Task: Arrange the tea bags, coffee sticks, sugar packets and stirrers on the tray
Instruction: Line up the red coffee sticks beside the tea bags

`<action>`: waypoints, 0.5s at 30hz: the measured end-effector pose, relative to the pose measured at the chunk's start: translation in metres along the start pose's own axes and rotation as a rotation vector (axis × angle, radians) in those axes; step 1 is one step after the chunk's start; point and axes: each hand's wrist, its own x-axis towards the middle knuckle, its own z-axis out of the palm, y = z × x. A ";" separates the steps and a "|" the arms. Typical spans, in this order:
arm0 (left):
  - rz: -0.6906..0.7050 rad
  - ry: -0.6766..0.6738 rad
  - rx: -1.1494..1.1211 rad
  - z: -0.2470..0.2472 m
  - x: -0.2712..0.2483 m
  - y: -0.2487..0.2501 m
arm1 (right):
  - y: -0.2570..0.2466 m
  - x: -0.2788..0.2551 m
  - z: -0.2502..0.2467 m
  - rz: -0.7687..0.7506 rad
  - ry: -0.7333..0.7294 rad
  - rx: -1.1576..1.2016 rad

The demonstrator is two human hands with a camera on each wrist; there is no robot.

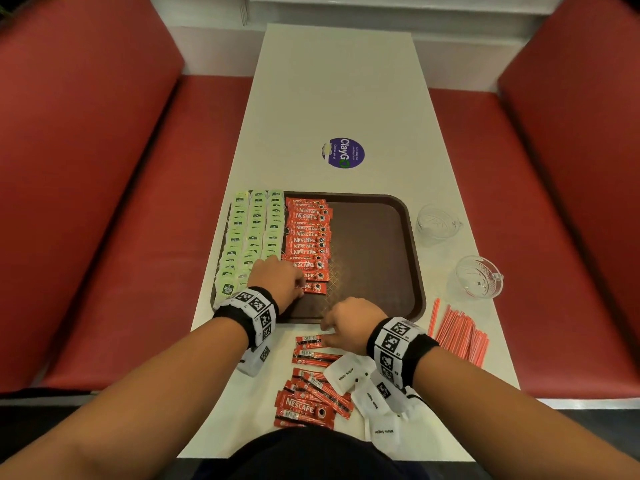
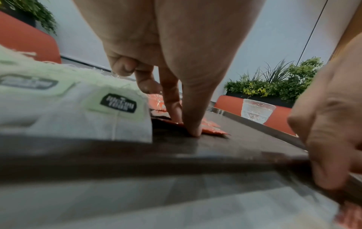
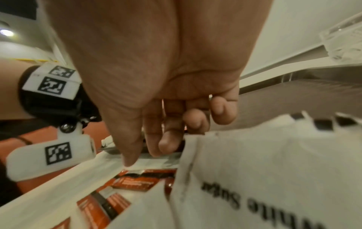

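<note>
A brown tray (image 1: 374, 258) holds three columns of green tea bags (image 1: 252, 230) and one column of red coffee sticks (image 1: 308, 237). My left hand (image 1: 300, 289) is over the tray's near left. Its thumb and forefinger (image 2: 172, 105) press down straight on the nearest stick (image 1: 317, 288), which lies flat. My right hand (image 1: 327, 332) hovers over the table in front of the tray, fingers loosely curled, thumb tip touching down at the top loose stick (image 1: 308, 340). More loose sticks (image 1: 311, 393) and white sugar packets (image 1: 349, 375) lie below it. Red stirrers (image 1: 460, 337) lie at the right.
Two clear glass cups (image 1: 437, 223) (image 1: 479, 277) stand right of the tray. A round purple sticker (image 1: 343, 153) marks the table's middle. Red bench seats (image 1: 121, 237) run along both sides of the narrow white table. The tray's right half is bare.
</note>
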 end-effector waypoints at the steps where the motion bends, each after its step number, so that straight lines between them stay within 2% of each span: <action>1: -0.007 0.003 -0.002 -0.002 0.002 0.000 | -0.001 0.001 0.002 -0.004 -0.002 -0.016; 8: -0.011 0.028 -0.053 -0.008 0.003 0.001 | -0.013 0.005 0.010 0.032 -0.029 -0.129; 12: 0.043 0.128 -0.166 -0.011 -0.019 0.003 | -0.017 0.006 0.017 0.023 0.007 -0.163; 15: 0.105 0.137 -0.235 -0.012 -0.040 0.001 | -0.021 0.008 0.020 0.020 0.025 -0.200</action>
